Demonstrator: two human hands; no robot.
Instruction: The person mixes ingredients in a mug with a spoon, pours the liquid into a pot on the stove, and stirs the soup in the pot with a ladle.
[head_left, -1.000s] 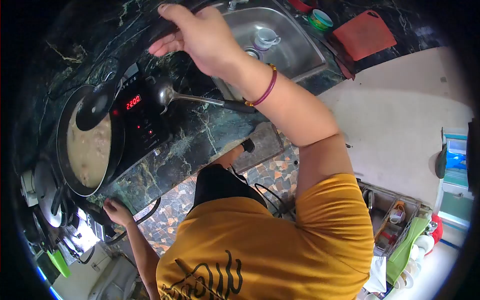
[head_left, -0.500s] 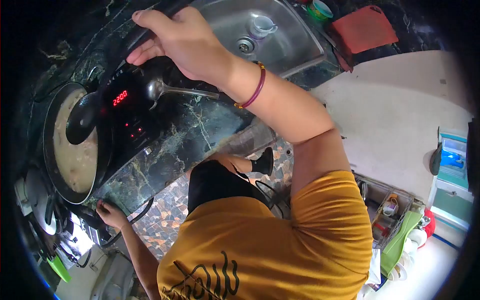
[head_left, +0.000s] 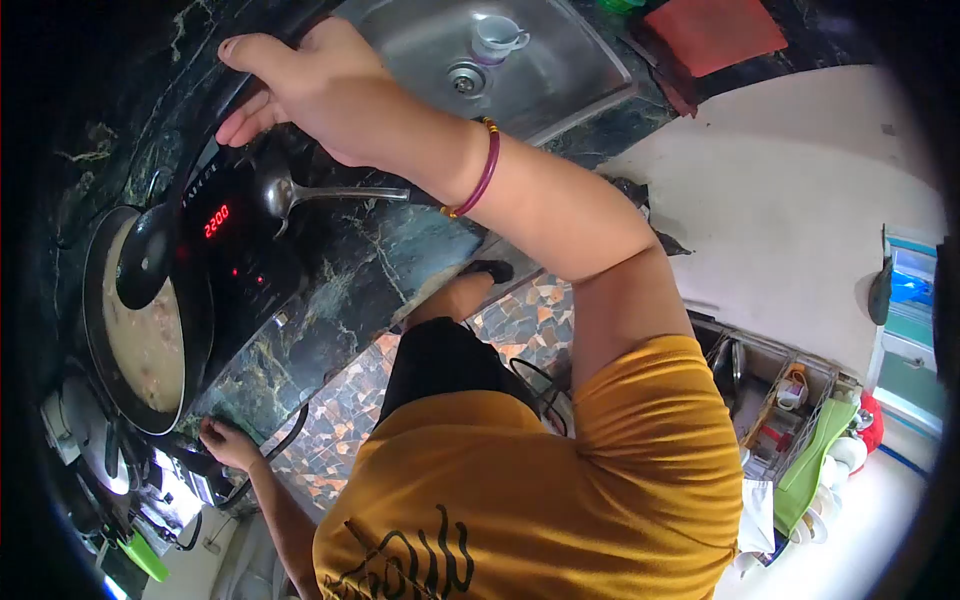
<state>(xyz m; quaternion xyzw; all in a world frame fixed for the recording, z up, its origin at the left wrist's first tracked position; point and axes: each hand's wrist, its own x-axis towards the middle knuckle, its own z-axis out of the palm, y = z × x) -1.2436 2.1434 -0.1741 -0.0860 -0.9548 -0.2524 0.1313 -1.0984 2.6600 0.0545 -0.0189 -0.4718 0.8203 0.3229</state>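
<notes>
My right hand (head_left: 310, 90), with a maroon bangle on the wrist, is above the cooktop, closed around the handle of a black cooking spoon (head_left: 145, 262). The spoon's broad dark head hangs over the upper part of a black frying pan (head_left: 205, 330). Inside the pan is a creamy, pale sauce (head_left: 145, 350) with small lumps. Down by the counter's front edge, close to the pan's lower rim, is my left hand (head_left: 230, 445). Its fingers are curled, and what they grip, if anything, is hidden. The pan stands on a black induction cooktop (head_left: 240, 245) showing 2200 in red.
A metal ladle (head_left: 340, 193) lies across the cooktop's right side. A white cup (head_left: 497, 38) stands in the steel sink (head_left: 570, 75). Beyond it is a red cutting board (head_left: 715, 35). Pans and lids (head_left: 95, 430) crowd the lower left; a dish rack (head_left: 780, 410) is at right.
The view has shifted, so the cup, ladle and cutting board appear further up and left, and the pan lower. The spoon stays over the pan in my right hand.
</notes>
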